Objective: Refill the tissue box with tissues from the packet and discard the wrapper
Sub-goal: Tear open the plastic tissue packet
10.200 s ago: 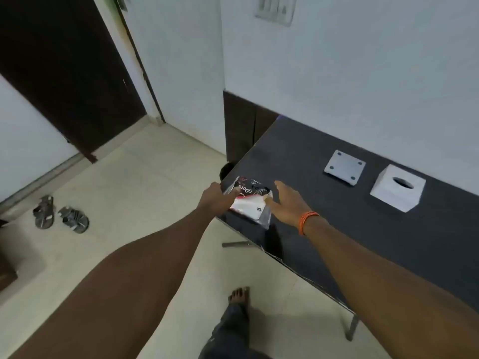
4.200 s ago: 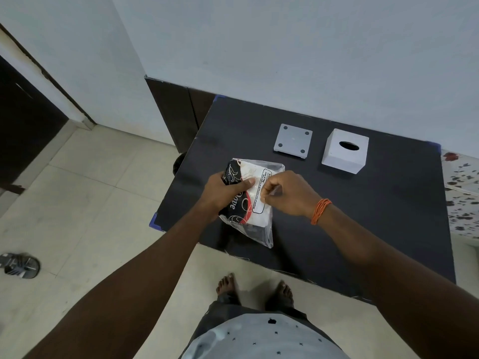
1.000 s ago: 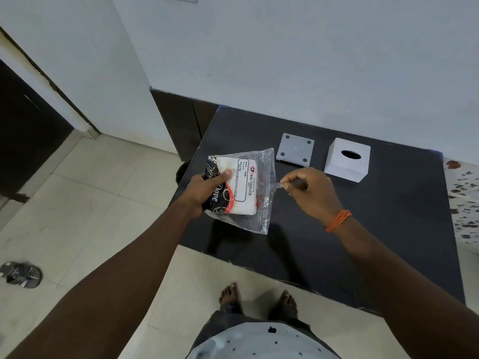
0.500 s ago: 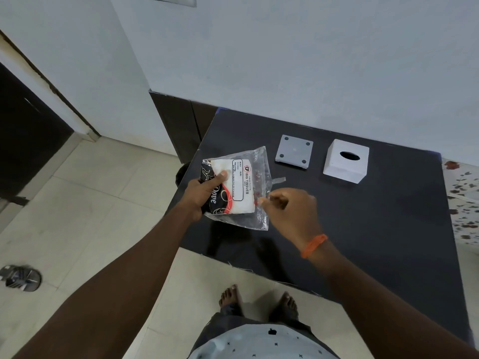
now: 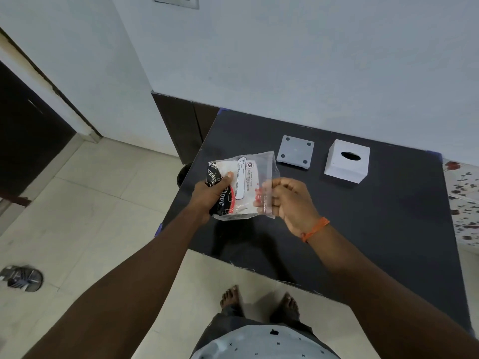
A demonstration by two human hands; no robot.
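Observation:
I hold the tissue packet (image 5: pixel 246 181), a clear plastic wrapper with a white label and a black and red printed side, above the near left part of the black table (image 5: pixel 363 229). My left hand (image 5: pixel 210 195) grips its left side, thumb on top. My right hand (image 5: pixel 287 200) pinches the wrapper's loose clear right edge. The white tissue box (image 5: pixel 347 161), with an oval slot on top, stands at the back of the table. Its grey base plate (image 5: pixel 295 153) lies flat just left of it.
A white wall runs behind the table. A dark round object (image 5: pixel 182 174) sits on the floor by the table's left edge. A sandal (image 5: pixel 22 277) lies on the tiled floor at far left. My bare feet (image 5: pixel 259 301) stand at the table's front edge.
My right hand, which had pulled a thin strip away to the right, has come back to the packet and now pinches its clear right edge. The left hand keeps its grip.

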